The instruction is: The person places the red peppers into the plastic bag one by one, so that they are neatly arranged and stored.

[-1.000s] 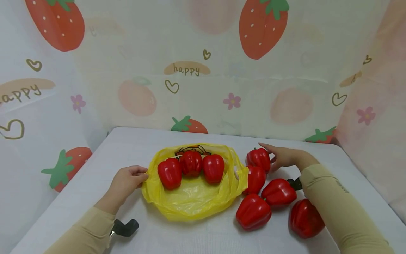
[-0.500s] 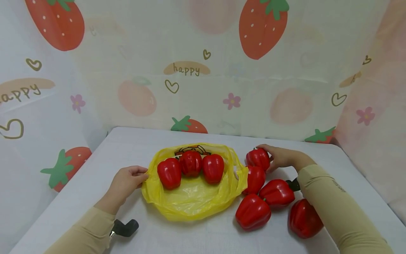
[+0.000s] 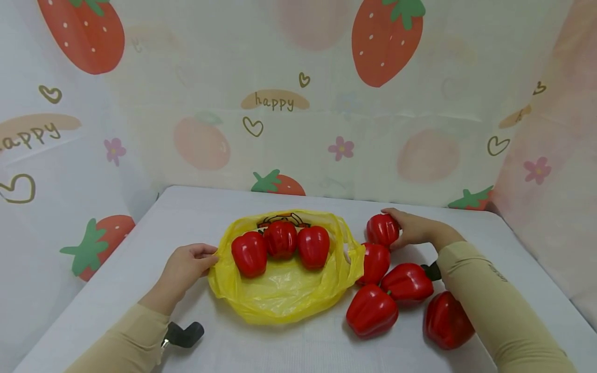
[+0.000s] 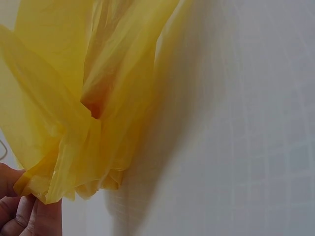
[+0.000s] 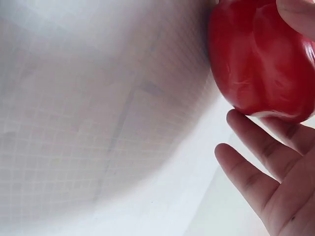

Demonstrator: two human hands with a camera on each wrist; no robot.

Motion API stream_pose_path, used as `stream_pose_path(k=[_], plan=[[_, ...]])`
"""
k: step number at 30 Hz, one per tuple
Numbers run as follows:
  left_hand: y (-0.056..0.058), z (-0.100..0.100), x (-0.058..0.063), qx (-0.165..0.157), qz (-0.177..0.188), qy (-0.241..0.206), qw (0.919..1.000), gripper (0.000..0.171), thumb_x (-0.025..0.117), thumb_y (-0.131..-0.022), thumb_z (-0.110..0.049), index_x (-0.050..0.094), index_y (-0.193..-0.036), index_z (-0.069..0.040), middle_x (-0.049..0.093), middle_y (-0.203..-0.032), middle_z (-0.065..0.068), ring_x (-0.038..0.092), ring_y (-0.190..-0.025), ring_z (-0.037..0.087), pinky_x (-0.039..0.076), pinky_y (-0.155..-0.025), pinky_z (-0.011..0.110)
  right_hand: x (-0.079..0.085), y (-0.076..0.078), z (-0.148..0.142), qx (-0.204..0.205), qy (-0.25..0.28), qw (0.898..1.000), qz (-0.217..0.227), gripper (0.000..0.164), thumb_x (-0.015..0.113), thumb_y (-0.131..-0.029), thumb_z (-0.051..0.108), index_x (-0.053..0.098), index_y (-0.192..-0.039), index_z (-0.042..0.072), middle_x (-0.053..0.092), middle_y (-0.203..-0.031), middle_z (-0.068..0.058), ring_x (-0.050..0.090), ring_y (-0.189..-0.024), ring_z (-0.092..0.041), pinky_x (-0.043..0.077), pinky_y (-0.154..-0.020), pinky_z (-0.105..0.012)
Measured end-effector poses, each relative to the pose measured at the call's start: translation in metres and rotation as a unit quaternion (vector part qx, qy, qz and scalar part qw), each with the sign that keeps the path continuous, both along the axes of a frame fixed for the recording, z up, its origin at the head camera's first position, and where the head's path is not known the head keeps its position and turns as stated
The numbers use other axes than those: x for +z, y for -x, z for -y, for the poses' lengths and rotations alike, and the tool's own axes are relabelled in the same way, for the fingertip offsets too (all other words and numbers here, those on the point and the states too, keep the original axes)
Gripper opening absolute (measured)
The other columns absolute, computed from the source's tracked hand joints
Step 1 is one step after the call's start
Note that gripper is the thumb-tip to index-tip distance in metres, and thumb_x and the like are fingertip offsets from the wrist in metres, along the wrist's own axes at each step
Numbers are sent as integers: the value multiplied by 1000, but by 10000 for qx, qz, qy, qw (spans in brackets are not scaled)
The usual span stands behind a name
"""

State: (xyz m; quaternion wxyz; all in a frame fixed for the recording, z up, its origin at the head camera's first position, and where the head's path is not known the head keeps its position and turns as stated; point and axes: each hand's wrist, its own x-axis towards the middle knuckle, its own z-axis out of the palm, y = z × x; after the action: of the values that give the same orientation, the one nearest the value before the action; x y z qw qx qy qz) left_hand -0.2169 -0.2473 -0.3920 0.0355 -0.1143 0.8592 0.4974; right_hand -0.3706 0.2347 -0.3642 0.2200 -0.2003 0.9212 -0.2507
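Observation:
My left hand pinches the left rim of a yellow plastic bag; the left wrist view shows the crumpled bag edge between thumb and fingers. Inside the spread bag sit a left red bell pepper, a middle one and a right one. At the back right my right hand grips another red bell pepper. Seen from the right wrist, that pepper lies between thumb and fingers, with some fingers spread below it.
Right of the bag lie several more bell peppers: one partly behind the bag's edge, one at the front, one in the middle, one beside the right sleeve. A black device sits by the left sleeve.
My right hand has closed in on the back pepper, which has turned and shifted slightly up and to the right. My left hand and the bag have stayed put.

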Motion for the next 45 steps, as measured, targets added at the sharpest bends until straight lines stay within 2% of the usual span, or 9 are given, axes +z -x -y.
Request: stream_pose_path(k=[11,20,29,39,45], plan=[[1,1,0,-18,-39,-51,10000,32,58,-89,-21,60,-114,-1,64,-99,10,60,-83,16,54,-78,31,-1,2,-1,-81,17,9999,80,105,83,-62,20,18,-143,9,38,-132,-21,34,-121,-42,51,-82,-46],[1,1,0,-27,11,15,10000,33,58,-89,-22,59,-115,-2,64,-100,10,61,-84,16,53,-79,31,-4,2,-3,33,-228,9996,-184,107,84,-61,21,17,-144,7,36,-134,-22,35,-121,-40,48,-86,-48],[1,0,1,16,33,19,10000,32,58,-90,-23,59,-114,-2,64,-100,10,61,-85,17,53,-79,32,-1,2,-1,-37,104,9992,-373,81,80,-66,20,31,-128,4,49,-118,-17,45,-109,-34,51,-81,-40],[1,-1,0,20,20,33,10000,32,58,-89,-23,60,-114,-2,65,-98,9,61,-83,16,53,-79,31,2,2,3,-20,336,9979,-560,82,79,-67,24,31,-129,1,49,-119,-18,45,-112,-37,52,-81,-40],[1,0,-1,9,23,32,10000,32,59,-89,-24,60,-113,-2,65,-98,8,60,-84,16,53,-79,31,8,2,5,-78,505,9977,-443,84,79,-67,20,29,-132,2,45,-125,-19,41,-116,-39,52,-81,-42]])
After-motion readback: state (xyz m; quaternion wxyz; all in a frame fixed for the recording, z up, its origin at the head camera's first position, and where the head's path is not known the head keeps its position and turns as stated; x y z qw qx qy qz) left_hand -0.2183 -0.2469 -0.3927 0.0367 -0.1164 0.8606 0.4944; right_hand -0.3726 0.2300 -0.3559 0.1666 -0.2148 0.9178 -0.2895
